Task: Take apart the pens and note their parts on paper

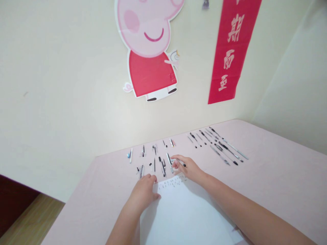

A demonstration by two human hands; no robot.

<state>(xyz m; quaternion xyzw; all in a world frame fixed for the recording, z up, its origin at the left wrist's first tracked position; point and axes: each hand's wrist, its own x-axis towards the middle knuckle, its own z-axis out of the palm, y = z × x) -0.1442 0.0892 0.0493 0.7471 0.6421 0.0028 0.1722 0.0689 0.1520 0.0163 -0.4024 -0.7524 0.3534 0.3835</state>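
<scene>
A white sheet of paper (184,214) with rows of small dark marks along its top lies on the table in front of me. My left hand (146,190) rests at the paper's upper left edge, thumb apart from the fingers. Past the paper's top edge, my right hand (187,166) holds a pen (184,165), whose dark end shows by the fingers; the rest is mostly hidden. Its index finger reaches toward a white and black pen (169,162) lying on the table. Close by are a dark pen (162,166) and another pen (141,171).
Several pens and refills (219,146) lie in slanted rows at the back right of the pink table (281,190). More pen parts and a white pen (131,156) lie at the back left. Behind stands a wall with a cartoon pig cutout (153,73) and a red banner (228,64).
</scene>
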